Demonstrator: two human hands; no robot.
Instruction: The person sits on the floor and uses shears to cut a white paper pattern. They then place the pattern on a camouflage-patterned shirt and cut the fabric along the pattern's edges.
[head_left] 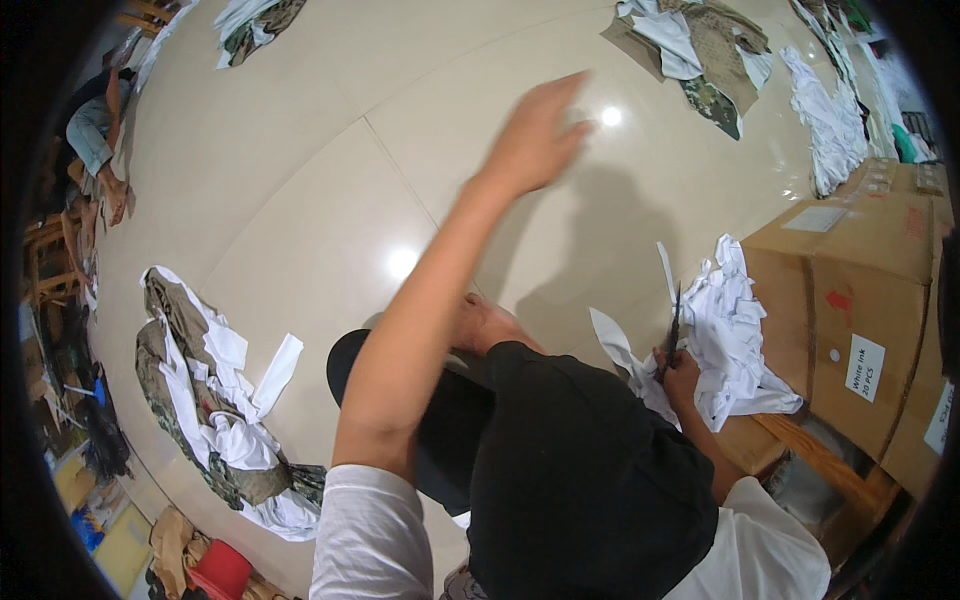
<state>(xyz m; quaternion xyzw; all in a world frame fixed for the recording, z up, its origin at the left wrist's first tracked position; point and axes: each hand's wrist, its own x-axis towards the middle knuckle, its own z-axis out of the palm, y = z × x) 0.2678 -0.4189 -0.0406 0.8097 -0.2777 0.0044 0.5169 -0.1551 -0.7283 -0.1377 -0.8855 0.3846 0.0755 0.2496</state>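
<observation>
a glossy beige tiled floor (250,150) filled most of the view, its edges bent and lost in the dark fisheye rim. big brown cardboard boxes (775,290) stood at the right, cut off by that rim. the wearer's black-clothed legs (590,470) spread across the lower middle. a long heap of camouflage and white cloth (175,385) lay at the left, its layers too tangled to count; a camouflage, tan and white cloth pile (712,45) was cropped at the upper edge. a crumpled mound of white cloth (725,330) lay just beside the boxes. at the left rim another person (90,140) was dim and partly cut off. a red rounded object (222,570) at the lower left was cropped, its kind unclear.

the left hand (535,135) was over the floor, motion-blurred, thumb spread wide from the fingers; its palm was hidden. its forearm partly covered a bare foot (490,325). the right hand (680,378), low beside the white mound, gripped dark-bladed scissors (675,320), blades upward, the handles mostly hidden by the fingers. a pointed white cloth strip (612,338) lay near this hand, its lower end hard to separate from other white fabric.
</observation>
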